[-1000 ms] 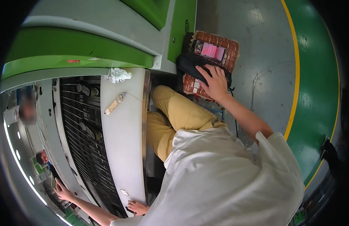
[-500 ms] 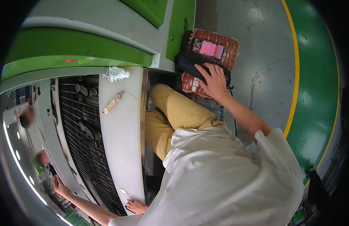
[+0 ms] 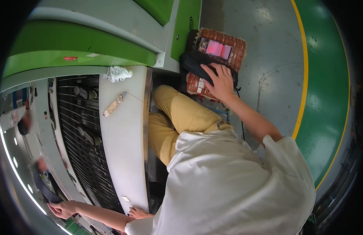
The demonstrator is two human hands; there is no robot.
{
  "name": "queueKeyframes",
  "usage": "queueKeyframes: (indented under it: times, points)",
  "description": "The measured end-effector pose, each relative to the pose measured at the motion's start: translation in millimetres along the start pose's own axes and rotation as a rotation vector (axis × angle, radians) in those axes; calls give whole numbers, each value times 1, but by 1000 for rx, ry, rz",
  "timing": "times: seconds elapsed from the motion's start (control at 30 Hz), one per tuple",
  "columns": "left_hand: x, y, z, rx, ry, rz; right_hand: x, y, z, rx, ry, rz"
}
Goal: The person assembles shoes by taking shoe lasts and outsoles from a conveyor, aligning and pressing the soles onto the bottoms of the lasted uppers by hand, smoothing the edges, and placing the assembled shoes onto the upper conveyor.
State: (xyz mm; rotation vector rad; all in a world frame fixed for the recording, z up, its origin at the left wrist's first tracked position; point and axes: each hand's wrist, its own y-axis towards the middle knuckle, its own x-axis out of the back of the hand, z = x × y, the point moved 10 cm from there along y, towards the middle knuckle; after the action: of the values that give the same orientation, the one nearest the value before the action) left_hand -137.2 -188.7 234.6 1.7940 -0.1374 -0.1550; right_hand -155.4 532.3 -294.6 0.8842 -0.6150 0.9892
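Observation:
My right hand (image 3: 220, 83) lies with outstretched fingers on a soft black item (image 3: 205, 64), perhaps folded cloth or a bag, over a brick-patterned cushion (image 3: 238, 55). Beside it on the cushion rests a phone (image 3: 215, 48) with a lit pink screen. Far off at the lower left, my left hand (image 3: 62, 209) has its fingers closed at the end of a dark grey strip (image 3: 48, 184); the strip's kind is unclear. Another hand (image 3: 139, 213), seemingly a co-worker's, is at the white bench's edge, partly hidden behind my shirt.
On the white bench (image 3: 124, 156) lie a tape-wrapped tool (image 3: 114, 103) with a thin cord and a crumpled white cloth (image 3: 118, 73). Dark shoe-shaped pieces (image 3: 89, 135) sit on the slatted conveyor (image 3: 71, 129). A green and white machine (image 3: 71, 43) stands beyond my knees.
My left hand has moved down and further left, and more of the dark grey strip now shows at it. My right hand stays on the black item. The view has shifted slightly.

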Motion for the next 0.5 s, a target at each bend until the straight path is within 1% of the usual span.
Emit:
queueKeyframes:
  times: [0.1,0.2,0.27,0.3,0.33,0.37,0.43,0.47,0.5]
  points:
    - [2,-43,-79,-95,48,22,-1,0,-1,-3,-7,-24]
    - [4,-92,-121,-288,62,101,-2,1,-1,-4,-16,-20]
    - [3,-137,-160,-385,225,137,-1,1,-1,-5,-15,-20]
    - [-1,-156,-174,-443,241,182,-1,1,0,-5,-13,-20]
    - [-1,-174,-158,-361,202,209,0,2,0,-5,-12,-22]
    - [-6,-193,-163,-302,215,268,0,2,0,-5,-10,-25]
    - [-16,-231,-166,-306,178,392,0,3,1,-6,-5,-23]
    - [-19,-249,-169,-245,90,441,0,3,1,-8,-5,-20]
    - [-22,-266,-175,-199,65,503,0,3,1,-10,-5,-15]
